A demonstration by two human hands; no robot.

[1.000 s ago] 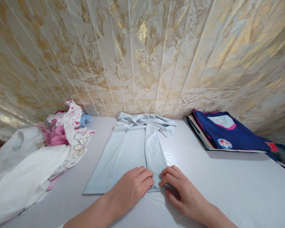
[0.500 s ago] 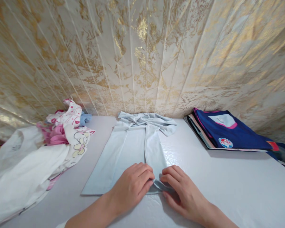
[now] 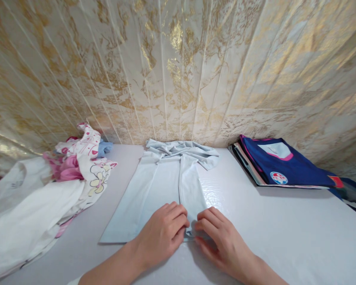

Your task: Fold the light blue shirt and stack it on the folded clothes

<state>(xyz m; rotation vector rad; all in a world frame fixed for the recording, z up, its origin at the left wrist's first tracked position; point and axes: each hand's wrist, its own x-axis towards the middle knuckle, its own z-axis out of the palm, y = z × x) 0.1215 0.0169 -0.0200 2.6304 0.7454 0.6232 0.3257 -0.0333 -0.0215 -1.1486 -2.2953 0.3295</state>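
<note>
A pale blue shirt (image 3: 163, 190) lies on the table, its right side folded inward as a long strip (image 3: 191, 186) and its far end bunched up. My left hand (image 3: 166, 227) rests over the near hem, fingers curled and closed on the cloth at the strip's inner edge. Just to its right, my right hand (image 3: 221, 237) is at the strip's lower corner, fingers bent and thumb apart from them. A small crumple of hem (image 3: 190, 232) shows between the two hands. The cloth under my fingertips is partly hidden.
A loose heap of white and pink clothes (image 3: 41, 202) lies on the left. At the right back is a stack of folded clothes topped by a navy garment (image 3: 296, 162), with more dark cloth (image 3: 353, 194) beside it. A gold-patterned curtain (image 3: 178, 79) hangs behind the white table (image 3: 284, 229).
My right hand has shifted slightly left toward my left hand, and the raised fold of hem between them has become smaller. My left hand stays nearly in place on the shirt.
</note>
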